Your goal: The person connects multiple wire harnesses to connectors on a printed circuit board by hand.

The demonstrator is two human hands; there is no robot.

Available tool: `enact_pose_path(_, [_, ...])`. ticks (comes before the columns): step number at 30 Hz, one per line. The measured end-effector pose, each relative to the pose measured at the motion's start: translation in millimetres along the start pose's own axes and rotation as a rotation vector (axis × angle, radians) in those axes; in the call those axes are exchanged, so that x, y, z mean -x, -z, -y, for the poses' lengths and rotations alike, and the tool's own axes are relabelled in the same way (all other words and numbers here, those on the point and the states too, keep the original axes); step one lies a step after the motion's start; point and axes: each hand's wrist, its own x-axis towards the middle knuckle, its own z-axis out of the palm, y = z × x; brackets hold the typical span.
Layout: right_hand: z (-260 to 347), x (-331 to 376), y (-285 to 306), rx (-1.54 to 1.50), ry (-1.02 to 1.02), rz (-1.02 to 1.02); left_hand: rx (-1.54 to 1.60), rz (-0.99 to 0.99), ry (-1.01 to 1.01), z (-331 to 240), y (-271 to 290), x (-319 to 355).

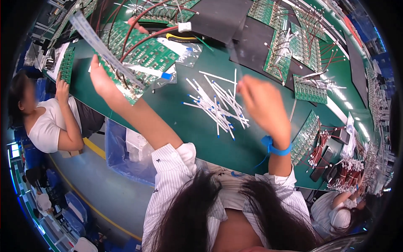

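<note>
My left hand (103, 82) holds up a green circuit board (147, 52) at the left, tilted over the table, gripping it by its edges. Dark red and black wires with a white connector (184, 27) hang from the board, along with flat white ribbon cables (149, 70), one of them blue-ended. My right hand (264, 103), smeared by motion, has its fingers pinched together beside a loose pile of white flat cables with blue ends (216, 105). A faint blurred streak rises from the fingertips; what they hold is unclear. A blue wrist strap (277, 147) circles my right wrist.
Yellow-and-black cutters (182, 38) lie behind the held board, near clear plastic bags (189, 56). More wired boards (279, 52) rest on black sheets at the back right. Wire bundles (348, 174) sit at far right. A blue-lined bin (121, 147) stands below the table edge. Co-workers (52, 122) sit on both sides.
</note>
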Motion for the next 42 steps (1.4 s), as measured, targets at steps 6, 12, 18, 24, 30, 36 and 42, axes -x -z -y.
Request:
enact_pose_path(6, [-23, 49, -52, 0.330, -0.175, 0.164, -0.180, -0.011, 0.135, -16, 21, 36])
enact_pose_path(12, [-23, 51, -49, 0.293, -0.140, 0.040, 0.059, -0.029, 0.055, 20, 68, 108])
enact_pose_path(18, [-35, 30, -61, 0.119, -0.058, -0.178, 0.282, -0.242, 0.040, 28, 57, 138])
enact_pose_path(24, [-43, 13, -82, -0.032, 0.049, -0.148, 0.256, -0.147, 0.156, 13, 25, 112])
enact_pose_path(30, [-32, 20, -74, -0.210, 0.110, -0.096, 0.216, -0.079, -0.034, 24, 12, 126])
enact_pose_path(36, [-31, 49, -61, 0.040, -0.175, -0.015, 0.191, -0.154, -0.025, 25, 40, 141])
enact_pose_path(42, [-23, 48, -73, -0.029, -0.166, -0.027, 0.236, -0.170, -0.044, 39, 38, 138])
